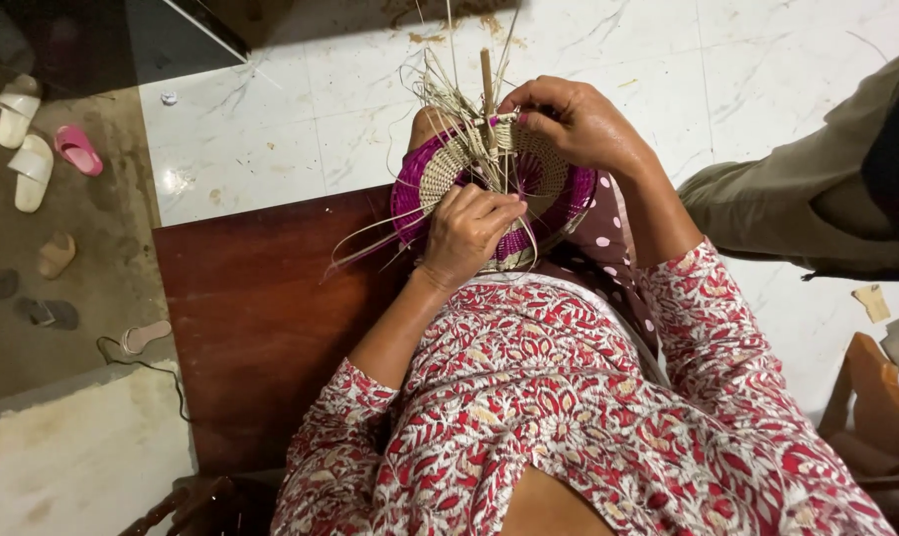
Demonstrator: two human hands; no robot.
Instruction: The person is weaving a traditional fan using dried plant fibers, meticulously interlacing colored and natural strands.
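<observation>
A round woven basket point(440, 167), tan in the middle with a purple rim, rests on my lap. Loose straw strands point(448, 94) and a thin wooden stick point(487, 84) stick up from its far edge. My left hand point(466, 230) grips the near side of the basket, fingers curled over the weave. My right hand point(574, 119) pinches a strand at the basket's upper right rim, beside the stick. Long strands trail off to the left over the wood.
I sit on a dark wooden bench point(261, 318) over a white marble floor point(301, 109). Several sandals point(31, 159) lie on the lower floor at left. Another person's sleeve point(807, 194) enters from the right. A wooden chair point(871, 397) stands lower right.
</observation>
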